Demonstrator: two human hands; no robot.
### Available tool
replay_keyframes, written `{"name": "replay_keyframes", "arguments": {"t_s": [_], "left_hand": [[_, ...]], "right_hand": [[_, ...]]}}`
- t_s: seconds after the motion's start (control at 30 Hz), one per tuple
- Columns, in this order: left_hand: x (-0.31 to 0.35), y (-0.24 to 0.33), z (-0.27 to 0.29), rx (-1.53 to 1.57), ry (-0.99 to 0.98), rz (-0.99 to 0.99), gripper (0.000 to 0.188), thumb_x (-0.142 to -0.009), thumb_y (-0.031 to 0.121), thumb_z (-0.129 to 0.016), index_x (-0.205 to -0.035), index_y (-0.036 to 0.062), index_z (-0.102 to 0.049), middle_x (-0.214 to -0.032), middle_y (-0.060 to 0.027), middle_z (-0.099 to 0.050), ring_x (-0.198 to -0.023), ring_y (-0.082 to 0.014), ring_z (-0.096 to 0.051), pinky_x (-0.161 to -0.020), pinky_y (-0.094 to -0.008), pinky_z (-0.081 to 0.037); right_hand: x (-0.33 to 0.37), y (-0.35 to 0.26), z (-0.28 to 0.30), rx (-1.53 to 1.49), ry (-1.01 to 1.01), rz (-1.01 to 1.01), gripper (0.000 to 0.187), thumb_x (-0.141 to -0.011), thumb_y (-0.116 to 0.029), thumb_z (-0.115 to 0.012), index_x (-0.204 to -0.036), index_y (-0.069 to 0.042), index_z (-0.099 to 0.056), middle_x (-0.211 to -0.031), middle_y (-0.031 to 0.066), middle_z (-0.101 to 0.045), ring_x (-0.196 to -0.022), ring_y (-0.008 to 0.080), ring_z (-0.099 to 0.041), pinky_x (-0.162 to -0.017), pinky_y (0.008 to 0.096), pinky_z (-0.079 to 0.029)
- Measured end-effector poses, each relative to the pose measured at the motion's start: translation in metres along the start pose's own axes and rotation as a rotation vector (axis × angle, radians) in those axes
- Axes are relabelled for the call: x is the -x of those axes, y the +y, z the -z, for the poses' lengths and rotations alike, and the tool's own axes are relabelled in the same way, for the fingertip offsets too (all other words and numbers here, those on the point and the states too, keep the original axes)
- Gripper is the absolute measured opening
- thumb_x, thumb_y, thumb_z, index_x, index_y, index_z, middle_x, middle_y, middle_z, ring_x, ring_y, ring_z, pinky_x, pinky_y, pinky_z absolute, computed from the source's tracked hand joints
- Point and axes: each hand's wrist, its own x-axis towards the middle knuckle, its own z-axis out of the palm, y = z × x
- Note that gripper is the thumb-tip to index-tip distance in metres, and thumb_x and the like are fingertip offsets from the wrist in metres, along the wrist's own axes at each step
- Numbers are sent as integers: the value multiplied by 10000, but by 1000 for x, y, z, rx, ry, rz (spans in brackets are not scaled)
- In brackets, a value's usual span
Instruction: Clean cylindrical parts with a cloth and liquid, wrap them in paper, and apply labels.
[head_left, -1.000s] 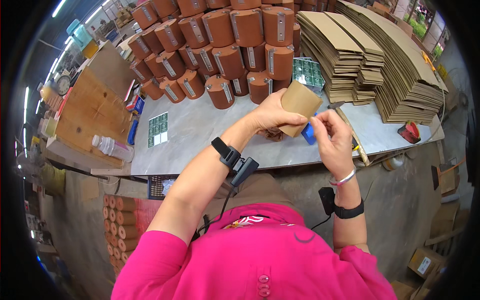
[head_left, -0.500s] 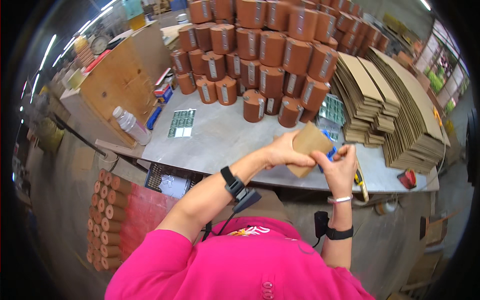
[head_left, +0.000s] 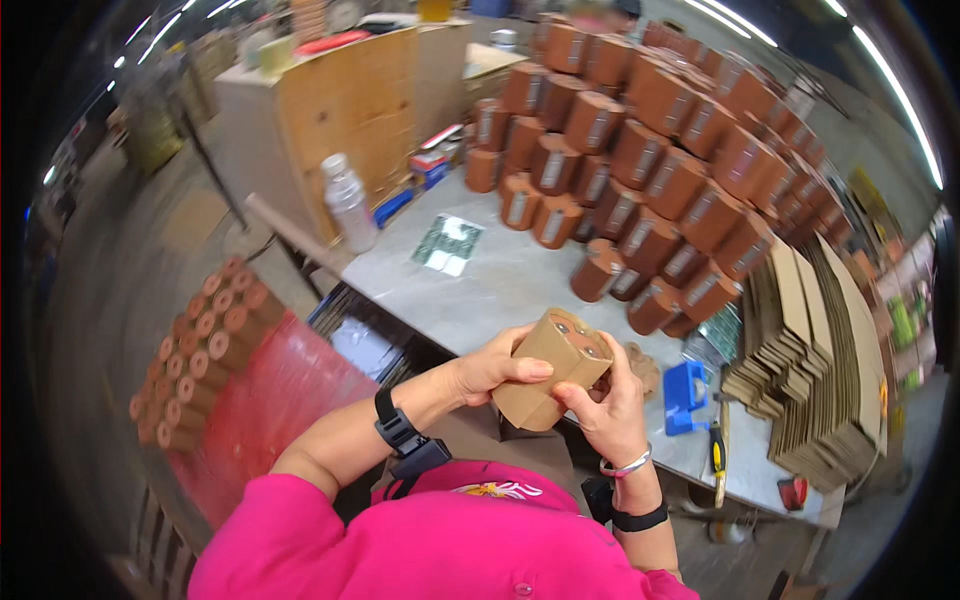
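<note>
Both hands hold a piece wrapped in brown cardboard (head_left: 545,375) in front of my chest, near the table's front edge. A reddish-brown end face (head_left: 580,338) with small metal bolts shows inside the wrap. My left hand (head_left: 492,368) is closed round its left side, the thumb lying across the cardboard. From the right, my right hand (head_left: 612,408) grips it with the thumb on the near face and the fingers behind. A blue tape dispenser (head_left: 685,398) stands on the table to the right of my right hand, untouched. Brown crumpled-looking material (head_left: 643,370) lies behind that hand.
Stacked reddish-brown cylinders (head_left: 650,190) with metal strips fill the table's back. At right are flat cardboard stacks (head_left: 825,350), a yellow-black handled tool (head_left: 718,450) and a small red object (head_left: 792,493). A bottle (head_left: 348,205) and green-and-white label sheet (head_left: 447,245) stand left; tubes (head_left: 205,350) lie lower left.
My right hand has left the blue dispenser and now grips the cardboard-wrapped piece. The piece has come closer to my body and turned, showing its end. The view has swung right.
</note>
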Motion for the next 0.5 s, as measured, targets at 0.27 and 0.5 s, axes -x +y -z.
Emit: {"name": "replay_keyframes", "arguments": {"t_s": [0.27,0.5], "left_hand": [[113,-14,78,459,404,-14,670,-890,466,-627,-1363,16,-479,-1226,-183,-628,-1079,-314,-644,-935,-469,-525],[266,-24,139,735,1151,-405,657,-843,538,-663,-1327,122,-505,-1242,-131,-580,-1119,-296,-586,-953,-528,-480]], "right_hand": [[-18,40,-74,6,-498,-46,602,-847,-33,-719,-1375,77,-452,-1049,203,-698,-909,179,-690,-785,289,-558],[-49,71,-107,136,-349,64,325,-915,-67,-645,-1217,45,-605,-1020,143,-713,-875,179,-673,-789,314,-527]]}}
